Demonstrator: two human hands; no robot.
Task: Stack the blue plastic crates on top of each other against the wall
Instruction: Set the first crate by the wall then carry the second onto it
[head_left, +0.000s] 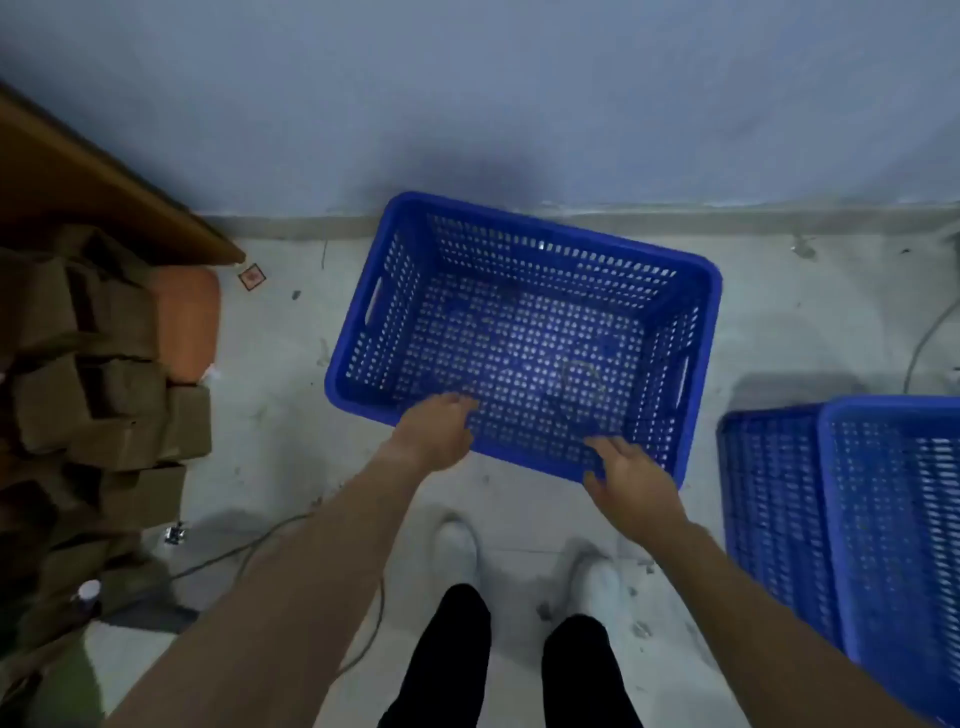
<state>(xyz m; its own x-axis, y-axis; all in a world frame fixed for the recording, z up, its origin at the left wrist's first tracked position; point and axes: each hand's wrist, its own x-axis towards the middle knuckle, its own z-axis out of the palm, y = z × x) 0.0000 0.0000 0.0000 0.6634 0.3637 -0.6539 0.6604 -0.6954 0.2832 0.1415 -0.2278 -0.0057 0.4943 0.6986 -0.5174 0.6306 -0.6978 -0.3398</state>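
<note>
An empty blue perforated crate (524, 291) sits upright on the floor, skewed, with its far left corner close to the pale blue wall (467, 93). My left hand (436, 431) curls over the crate's near rim at the left. My right hand (631, 475) grips the same near rim further right. Two more blue crates (883, 519) stand close together at the right edge of the view, partly cut off.
Brown cardboard boxes (104, 405) pile up at the left beside an orange object (189, 322) and a wooden board (78, 187). Cables (270, 540) trail over the floor at left and right. My white shoes (457, 545) stand just behind the crate.
</note>
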